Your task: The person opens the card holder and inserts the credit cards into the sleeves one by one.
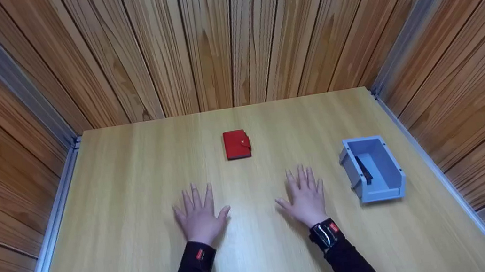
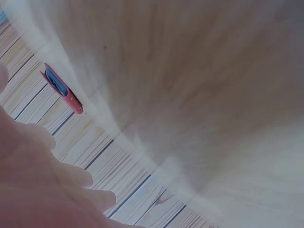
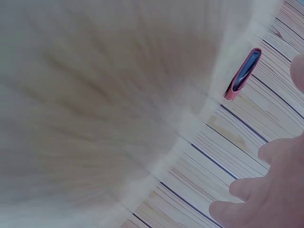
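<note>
Palm down over the wooden table, my left hand (image 1: 201, 220) has its fingers spread and holds nothing. My right hand (image 1: 306, 200) lies the same way, a short gap to its right. Beyond both hands, near the table's middle, is a small red wallet (image 1: 237, 145) with a snap strap on its right side. The left wrist view shows the wallet (image 2: 63, 89) edge-on past the fingers, with a blue inside. It also appears edge-on in the right wrist view, where the wallet (image 3: 243, 74) stands beyond the fingertips. Neither hand touches it.
A blue open-topped bin (image 1: 383, 195) stands on the table (image 1: 124, 171) to the right of my right hand. Inside it, a slim black object (image 1: 364, 169) leans along the left wall. Wood-panelled walls with metal edge rails border the table at the back and both sides.
</note>
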Available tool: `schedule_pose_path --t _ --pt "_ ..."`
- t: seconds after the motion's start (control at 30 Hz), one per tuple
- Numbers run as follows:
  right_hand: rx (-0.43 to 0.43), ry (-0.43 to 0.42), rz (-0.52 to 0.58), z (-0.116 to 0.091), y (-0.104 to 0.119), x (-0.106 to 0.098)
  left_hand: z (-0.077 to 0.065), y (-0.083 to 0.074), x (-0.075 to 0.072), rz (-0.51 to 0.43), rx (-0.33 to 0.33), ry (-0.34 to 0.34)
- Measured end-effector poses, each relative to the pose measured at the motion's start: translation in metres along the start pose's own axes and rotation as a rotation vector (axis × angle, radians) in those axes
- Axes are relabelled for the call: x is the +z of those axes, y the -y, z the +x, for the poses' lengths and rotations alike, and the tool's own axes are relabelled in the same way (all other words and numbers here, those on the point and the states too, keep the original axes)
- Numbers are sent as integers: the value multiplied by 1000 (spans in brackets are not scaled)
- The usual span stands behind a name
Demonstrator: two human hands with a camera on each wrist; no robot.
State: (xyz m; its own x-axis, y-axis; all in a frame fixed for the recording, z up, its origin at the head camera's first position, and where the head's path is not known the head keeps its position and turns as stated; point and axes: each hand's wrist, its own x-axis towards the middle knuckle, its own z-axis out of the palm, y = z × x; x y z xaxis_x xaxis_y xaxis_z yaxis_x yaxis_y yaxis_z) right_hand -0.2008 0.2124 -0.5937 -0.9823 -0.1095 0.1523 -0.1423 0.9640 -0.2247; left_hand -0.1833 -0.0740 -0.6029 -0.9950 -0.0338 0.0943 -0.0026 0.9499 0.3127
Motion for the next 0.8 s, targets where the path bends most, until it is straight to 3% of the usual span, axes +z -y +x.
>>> schedule_pose_path --t 0.57,0.67,0.8 --pt "-4 11 38 13 6 -2 8 -3 -8 -16 -35 49" --pt "-3 23 49 19 8 -3 16 -4 -9 -62 -45 74" --pt "-16 10 106 35 10 -2 32 -9 -9 -197 -29 65"
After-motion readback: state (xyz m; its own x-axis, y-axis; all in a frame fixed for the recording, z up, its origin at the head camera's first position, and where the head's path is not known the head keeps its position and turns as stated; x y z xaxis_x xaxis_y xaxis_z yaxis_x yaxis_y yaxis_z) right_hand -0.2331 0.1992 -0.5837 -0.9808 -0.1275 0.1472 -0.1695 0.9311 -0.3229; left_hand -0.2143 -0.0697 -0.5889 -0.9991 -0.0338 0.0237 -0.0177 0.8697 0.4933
